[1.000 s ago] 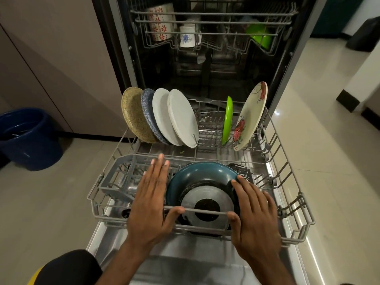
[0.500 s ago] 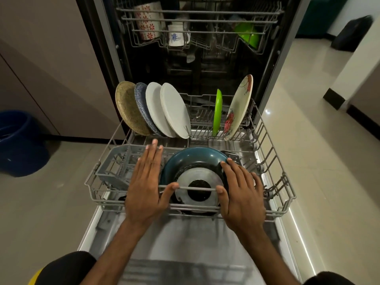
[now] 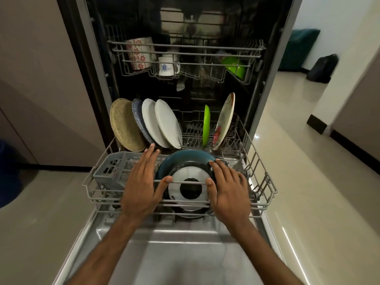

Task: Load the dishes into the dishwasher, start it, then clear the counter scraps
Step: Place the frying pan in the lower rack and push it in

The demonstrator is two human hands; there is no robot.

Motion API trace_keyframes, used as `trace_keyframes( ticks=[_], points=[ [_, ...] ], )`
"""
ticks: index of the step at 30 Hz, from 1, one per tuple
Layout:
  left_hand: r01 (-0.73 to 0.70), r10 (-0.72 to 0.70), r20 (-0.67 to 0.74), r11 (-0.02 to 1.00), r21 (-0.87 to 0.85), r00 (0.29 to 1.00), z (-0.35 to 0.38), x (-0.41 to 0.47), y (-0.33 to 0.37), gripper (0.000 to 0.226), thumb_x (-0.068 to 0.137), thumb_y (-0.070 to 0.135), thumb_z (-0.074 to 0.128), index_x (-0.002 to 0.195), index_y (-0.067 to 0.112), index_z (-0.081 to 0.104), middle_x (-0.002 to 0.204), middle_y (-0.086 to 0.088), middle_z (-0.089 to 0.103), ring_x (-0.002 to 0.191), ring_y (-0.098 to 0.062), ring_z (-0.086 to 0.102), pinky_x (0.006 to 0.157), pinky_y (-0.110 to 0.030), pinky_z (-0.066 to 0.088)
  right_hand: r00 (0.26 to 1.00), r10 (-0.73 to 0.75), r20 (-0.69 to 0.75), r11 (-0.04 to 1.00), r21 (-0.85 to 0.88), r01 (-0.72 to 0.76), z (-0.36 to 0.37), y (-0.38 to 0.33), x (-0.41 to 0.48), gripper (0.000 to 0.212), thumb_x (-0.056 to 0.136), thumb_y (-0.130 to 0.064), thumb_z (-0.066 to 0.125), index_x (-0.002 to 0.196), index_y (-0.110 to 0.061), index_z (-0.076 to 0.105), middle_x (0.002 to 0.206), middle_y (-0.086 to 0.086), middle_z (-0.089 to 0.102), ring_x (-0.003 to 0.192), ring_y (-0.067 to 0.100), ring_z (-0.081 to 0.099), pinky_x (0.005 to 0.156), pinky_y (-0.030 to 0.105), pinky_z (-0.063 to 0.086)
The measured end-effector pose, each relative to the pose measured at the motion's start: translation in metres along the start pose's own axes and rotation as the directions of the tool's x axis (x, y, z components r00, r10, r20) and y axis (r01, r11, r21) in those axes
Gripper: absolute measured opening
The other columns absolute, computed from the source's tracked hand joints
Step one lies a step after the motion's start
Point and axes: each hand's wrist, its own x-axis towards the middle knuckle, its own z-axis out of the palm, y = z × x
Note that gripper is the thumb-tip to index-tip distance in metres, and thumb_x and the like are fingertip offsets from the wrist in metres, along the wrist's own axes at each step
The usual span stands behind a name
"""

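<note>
The lower rack (image 3: 265,182) of the open dishwasher stands pulled out over the lowered door (image 3: 185,254). My left hand (image 3: 139,188) and my right hand (image 3: 228,188) press flat on its front rail, fingers straight, either side of a teal pan (image 3: 185,159) standing on edge with its steel base facing me. Behind it stand several plates: a tan one (image 3: 123,126), a speckled blue one (image 3: 137,114), two white ones (image 3: 164,122), a green one (image 3: 206,124) and a floral one (image 3: 225,120). The upper rack (image 3: 185,50) holds a patterned cup (image 3: 138,53), a white mug (image 3: 167,66) and a green bowl (image 3: 235,65).
A grey cutlery basket (image 3: 113,167) sits in the rack's front left corner. Beige cabinet fronts (image 3: 41,79) stand to the left, with a blue bin (image 3: 8,173) at the left edge. Tiled floor (image 3: 318,182) runs right toward a dark bag (image 3: 322,67).
Both hands, flat on the front rail, have pushed the lower rack a short way into the dishwasher. More of the lowered door shows in front of the rack.
</note>
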Motion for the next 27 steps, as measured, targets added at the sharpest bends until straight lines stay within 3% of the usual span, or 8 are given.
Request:
trace_keyframes(
  ticks=[3, 6, 9, 14, 20, 24, 27],
  points=[
    [-0.015, 0.015, -0.024, 1.0, -0.014, 1.0, 0.007, 0.018, -0.008, 0.088, 0.091, 0.076, 0.022, 0.154, 0.015, 0.027, 0.164, 0.002, 0.02, 0.148, -0.015, 0.023, 0.116, -0.044, 0.028, 1.0, -0.002, -0.004, 1.0, -0.004, 0.002, 0.007, 0.004, 0.02, 0.073, 0.1, -0.064, 0.0, 0.151, -0.027, 0.036, 0.152, -0.003, 0.044, 0.139, 0.019, 0.04, 0.113, 0.051, 0.031],
    [-0.041, 0.041, -0.072, 0.999, 0.004, 0.997, 0.018, 0.023, -0.013, 0.07, 0.099, 0.062, 0.028, 0.153, 0.018, 0.029, 0.161, 0.0, 0.025, 0.146, -0.017, 0.028, 0.115, -0.044, 0.031, 1.0, 0.008, -0.01, 0.999, -0.034, -0.009, 0.015, 0.007, 0.038, 0.073, 0.099, -0.064, -0.002, 0.151, -0.029, 0.036, 0.151, -0.004, 0.045, 0.137, 0.019, 0.041, 0.112, 0.054, 0.031],
    [-0.066, 0.075, -0.065, 0.988, 0.139, 0.995, 0.036, 0.012, -0.019, 0.058, 0.104, 0.049, 0.019, 0.158, 0.026, 0.012, 0.165, 0.0, 0.013, 0.151, -0.021, 0.016, 0.117, -0.051, 0.026, 0.999, 0.034, -0.017, 0.998, -0.054, -0.035, 0.024, 0.011, 0.052, 0.071, 0.099, -0.064, -0.002, 0.151, -0.032, 0.035, 0.151, -0.006, 0.046, 0.137, 0.019, 0.042, 0.112, 0.055, 0.03],
    [-0.057, 0.062, -0.008, 0.953, 0.298, 0.998, 0.057, 0.007, -0.038, 0.075, 0.099, 0.059, 0.023, 0.159, 0.019, 0.002, 0.166, -0.009, 0.004, 0.153, -0.029, 0.006, 0.119, -0.055, 0.01, 0.998, 0.051, -0.041, 0.997, -0.049, -0.053, 0.037, 0.016, 0.072, 0.075, 0.096, -0.067, -0.008, 0.152, -0.035, 0.032, 0.152, -0.006, 0.044, 0.14, 0.02, 0.039, 0.115, 0.055, 0.026],
    [-0.045, 0.037, 0.028, 0.935, 0.353, 0.999, 0.068, 0.015, -0.049, 0.081, 0.097, 0.063, 0.027, 0.159, 0.017, 0.0, 0.166, -0.011, 0.002, 0.153, -0.03, 0.002, 0.116, -0.054, 0.012, 0.995, 0.074, -0.068, 0.997, -0.002, -0.075, 0.049, 0.019, 0.09, 0.078, 0.094, -0.07, -0.009, 0.152, -0.036, 0.03, 0.154, -0.006, 0.042, 0.14, 0.021, 0.039, 0.112, 0.054, 0.031],
    [-0.042, 0.026, 0.049, 0.929, 0.367, 0.998, 0.071, 0.016, -0.052, 0.089, 0.094, 0.066, 0.035, 0.159, 0.018, -0.002, 0.166, -0.006, 0.002, 0.152, -0.026, 0.005, 0.115, -0.052, 0.013, 0.995, 0.079, -0.066, 0.995, 0.06, -0.075, 0.052, 0.02, 0.088, 0.074, 0.092, -0.073, -0.008, 0.154, -0.042, 0.018, 0.16, -0.009, 0.03, 0.145, 0.021, 0.032, 0.106, 0.052, 0.043],
    [-0.042, 0.015, 0.074, 0.924, 0.381, 0.997, 0.072, 0.019, -0.053, 0.093, 0.091, 0.07, 0.035, 0.158, 0.017, -0.002, 0.166, -0.008, 0.002, 0.152, -0.03, 0.006, 0.116, -0.055, 0.011, 0.997, 0.059, -0.058, 0.996, 0.069, -0.055, 0.051, 0.022, 0.087, 0.072, 0.091, -0.074, -0.009, 0.153, -0.045, 0.011, 0.162, -0.011, 0.024, 0.147, 0.019, 0.028, 0.105, 0.054, 0.045]
  ],
)
